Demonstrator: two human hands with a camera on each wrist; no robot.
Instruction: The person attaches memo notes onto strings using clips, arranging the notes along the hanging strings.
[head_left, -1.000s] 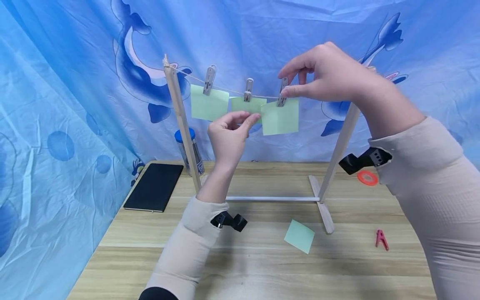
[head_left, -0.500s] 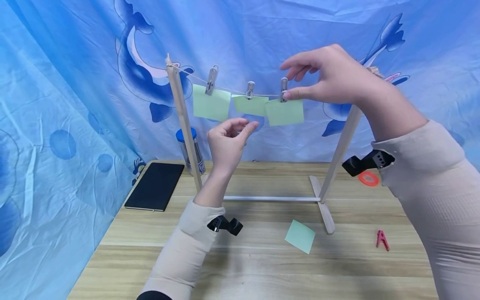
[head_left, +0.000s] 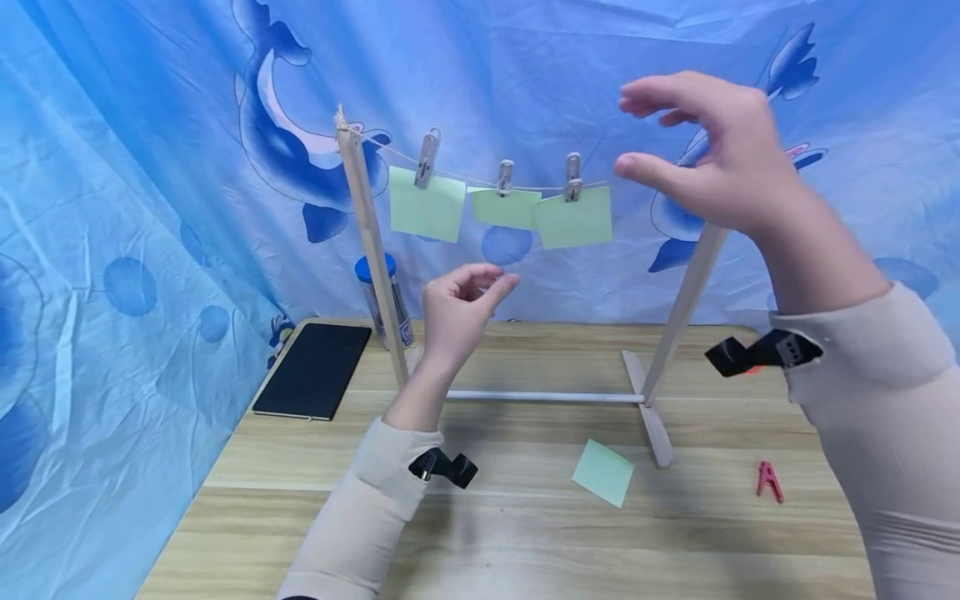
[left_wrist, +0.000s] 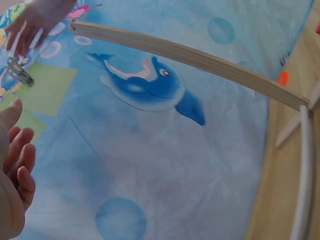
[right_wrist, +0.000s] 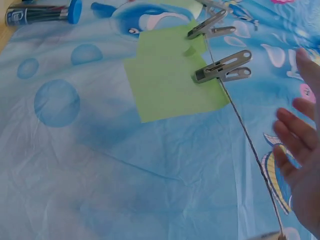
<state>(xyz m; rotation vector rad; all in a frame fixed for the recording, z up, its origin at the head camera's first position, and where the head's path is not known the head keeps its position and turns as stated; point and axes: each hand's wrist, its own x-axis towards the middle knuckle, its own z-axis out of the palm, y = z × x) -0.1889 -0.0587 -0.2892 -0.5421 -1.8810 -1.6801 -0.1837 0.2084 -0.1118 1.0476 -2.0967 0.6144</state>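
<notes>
Three green paper notes hang from a string (right_wrist: 248,136) by metal clips. My right hand (head_left: 720,154) is off to the right of the rightmost clip (head_left: 573,177), thumb and fingers spread apart with nothing between them. Below that clip hangs the right note (head_left: 574,218), and the middle note (head_left: 506,208) overlaps its edge in the head view. The left note (head_left: 427,204) hangs from a clip (head_left: 427,157) nearer the left post. My left hand (head_left: 461,312) is below the notes, its fingers loosely bent and holding nothing.
A wooden stand holds the string between its left post (head_left: 372,250) and right post (head_left: 686,308), with a white rod (head_left: 543,397) low between them. On the table lie a loose green note (head_left: 603,472), a red clip (head_left: 768,482) and a black notebook (head_left: 313,371). A blue-lidded jar (right_wrist: 42,14) stands behind.
My right hand has let go of the right clip and moved away to the right. My left hand has left the right note's lower corner and dropped lower.
</notes>
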